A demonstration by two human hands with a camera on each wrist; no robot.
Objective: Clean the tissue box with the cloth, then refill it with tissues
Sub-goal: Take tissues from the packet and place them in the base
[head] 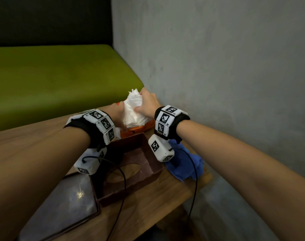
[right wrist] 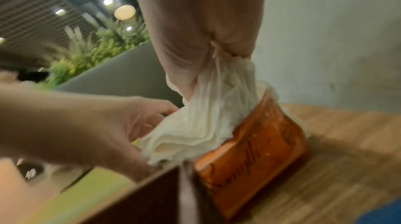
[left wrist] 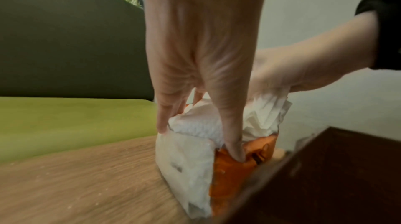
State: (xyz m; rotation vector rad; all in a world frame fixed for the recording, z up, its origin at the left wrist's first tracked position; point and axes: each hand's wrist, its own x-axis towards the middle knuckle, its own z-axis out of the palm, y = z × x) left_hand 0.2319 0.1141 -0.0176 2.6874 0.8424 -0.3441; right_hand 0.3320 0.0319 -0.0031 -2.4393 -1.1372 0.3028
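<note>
An orange tissue pack (head: pixel 139 128) (right wrist: pixel 260 150) stands on the wooden table (head: pixel 35 145) near the wall. A bunch of white tissues (head: pixel 136 108) (left wrist: pixel 195 124) rises out of its top. My right hand (head: pixel 146 103) (right wrist: pixel 212 66) grips the top of that bunch from above. My left hand (head: pixel 117 111) (left wrist: pixel 198 142) holds the pack's near end, thumb pressed on the orange wrapper and fingers on the tissue side. The brown tissue box (head: pixel 131 171) lies just in front of the pack, its oval slot facing up. The blue cloth (head: pixel 184 162) lies crumpled to the box's right.
A dark glossy panel (head: pixel 70 206) lies flat at the table's front left, against the box. A grey wall (head: pixel 217 66) runs close along the right, and the table edge drops off beside the cloth. A green bench seat (head: pixel 52 75) lies beyond the table.
</note>
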